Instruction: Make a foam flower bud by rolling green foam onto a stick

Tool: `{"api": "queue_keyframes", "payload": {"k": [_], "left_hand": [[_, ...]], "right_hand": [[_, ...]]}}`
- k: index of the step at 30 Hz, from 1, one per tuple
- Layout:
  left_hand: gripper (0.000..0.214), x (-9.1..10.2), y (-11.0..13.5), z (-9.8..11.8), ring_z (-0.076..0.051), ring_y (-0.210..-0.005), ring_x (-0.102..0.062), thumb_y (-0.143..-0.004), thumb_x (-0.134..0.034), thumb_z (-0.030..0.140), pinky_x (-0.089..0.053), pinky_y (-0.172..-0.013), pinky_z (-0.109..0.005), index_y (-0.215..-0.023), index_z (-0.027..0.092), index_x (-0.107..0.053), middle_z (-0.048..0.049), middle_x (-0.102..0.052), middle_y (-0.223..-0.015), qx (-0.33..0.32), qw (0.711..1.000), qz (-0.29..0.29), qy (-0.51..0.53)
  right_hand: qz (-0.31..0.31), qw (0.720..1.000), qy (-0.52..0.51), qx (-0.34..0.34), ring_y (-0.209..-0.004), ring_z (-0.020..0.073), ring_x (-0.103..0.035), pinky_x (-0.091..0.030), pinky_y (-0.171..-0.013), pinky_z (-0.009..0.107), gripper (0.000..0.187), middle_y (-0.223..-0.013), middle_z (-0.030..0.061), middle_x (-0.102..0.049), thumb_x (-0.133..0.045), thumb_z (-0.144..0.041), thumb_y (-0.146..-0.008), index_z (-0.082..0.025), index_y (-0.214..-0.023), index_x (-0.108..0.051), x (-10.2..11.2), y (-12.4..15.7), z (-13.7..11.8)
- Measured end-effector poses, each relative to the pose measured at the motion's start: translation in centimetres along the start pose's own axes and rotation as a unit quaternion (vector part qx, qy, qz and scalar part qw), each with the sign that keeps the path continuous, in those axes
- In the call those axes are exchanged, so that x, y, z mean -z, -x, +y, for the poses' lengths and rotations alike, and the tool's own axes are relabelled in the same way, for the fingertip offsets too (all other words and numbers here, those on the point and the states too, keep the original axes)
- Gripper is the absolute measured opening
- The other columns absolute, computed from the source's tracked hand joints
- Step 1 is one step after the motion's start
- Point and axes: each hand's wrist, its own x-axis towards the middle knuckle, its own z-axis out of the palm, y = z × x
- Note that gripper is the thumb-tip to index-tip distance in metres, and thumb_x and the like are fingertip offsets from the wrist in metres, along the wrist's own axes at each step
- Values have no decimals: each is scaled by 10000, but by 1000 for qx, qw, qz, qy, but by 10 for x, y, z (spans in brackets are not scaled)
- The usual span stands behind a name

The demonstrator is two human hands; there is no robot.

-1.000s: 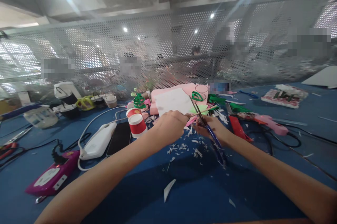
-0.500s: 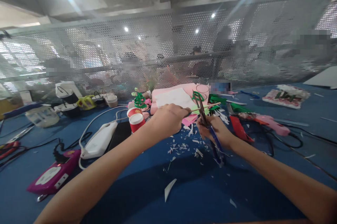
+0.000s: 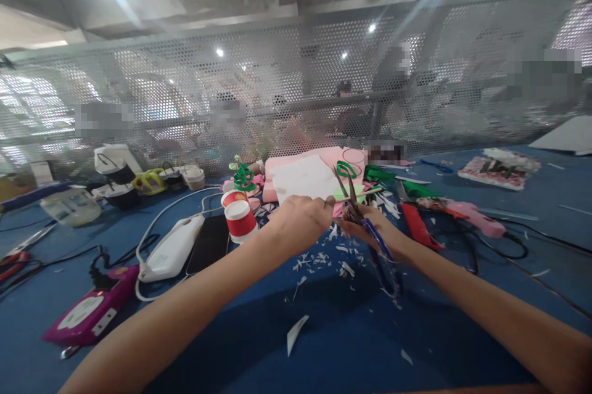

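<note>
My left hand (image 3: 305,221) is closed around one end of a thin pale stick (image 3: 365,193), which points to the right. My right hand (image 3: 370,226) grips blue-handled scissors (image 3: 377,237), their blades pointing up and parted beside the stick. Whether the blades touch the stick I cannot tell. Behind the hands lie a white sheet (image 3: 303,175) and pink sheets (image 3: 277,163). A green ribbon loop (image 3: 346,168) shows just beyond the blade tips. White paper scraps (image 3: 319,258) are scattered on the blue table (image 3: 240,344) below my hands.
To the left are red-and-white paper cups (image 3: 240,221), a black phone (image 3: 209,245), a white power bank-like device (image 3: 172,249) with a cable, and a purple power strip (image 3: 92,307). A pink glue gun (image 3: 478,218) lies right, near red ribbon (image 3: 419,227). A perforated screen (image 3: 185,92) stands behind.
My left hand has moved slightly down, and the stick has dropped with it. The scissors have tilted, with their handles swinging to the right and their blades shifting a little left.
</note>
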Motion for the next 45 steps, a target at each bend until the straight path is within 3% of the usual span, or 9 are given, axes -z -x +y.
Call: {"api": "queue_keyframes", "payload": {"k": [7,16,25,31,40,45], "left_hand": [[424,1,2,-2,-185,-702,-611,-817,-310,50,-408,-519,-284,-1229,55,-412,-110,-636,-820,-7,999,24,-38],[468,3,1,-22,-154,-699,-599,-777,-375,65,-396,-535,-260,-1226,172,-451,-51,-623,-810,78,996,28,-15],[416,-3,0,-8,-168,-693,-610,-794,-394,92,-388,-511,-270,-1207,123,-435,-72,-646,-844,19,999,29,20],[395,-7,0,-4,-170,-766,-614,-823,-345,96,-429,-586,-278,-1210,103,-425,-98,-644,-884,-16,999,25,14],[378,-9,-1,-3,-172,-792,-607,-832,-345,115,-450,-614,-284,-1197,103,-442,-124,-645,-926,-18,999,18,28],[372,-10,-2,-7,-156,-781,-615,-806,-398,122,-448,-632,-275,-1165,159,-488,-80,-660,-906,-7,997,34,64]], "right_hand": [[18,999,-30,-22,-470,115,-448,-361,-461,237,225,-515,-22,-472,-550,-364,-730,-179,-648,-454,-4,1,9],[32,999,-26,-30,-420,98,-418,-319,-411,223,290,-471,-20,-459,-543,-397,-749,-177,-581,-457,-10,0,17],[20,993,-96,-69,-439,97,-408,-343,-444,242,353,-463,-56,-402,-626,-453,-680,-193,-599,-401,-8,-1,4],[-9,996,-91,-20,-541,116,-448,-374,-535,265,310,-557,-20,-468,-589,-418,-736,-181,-626,-423,-2,1,5],[-7,998,-70,-2,-580,118,-446,-374,-567,259,298,-589,-29,-434,-565,-422,-761,-181,-653,-428,-1,1,11],[-19,993,-115,-9,-603,119,-453,-391,-602,264,273,-614,-29,-443,-581,-405,-747,-180,-685,-441,-1,-1,13]]}}
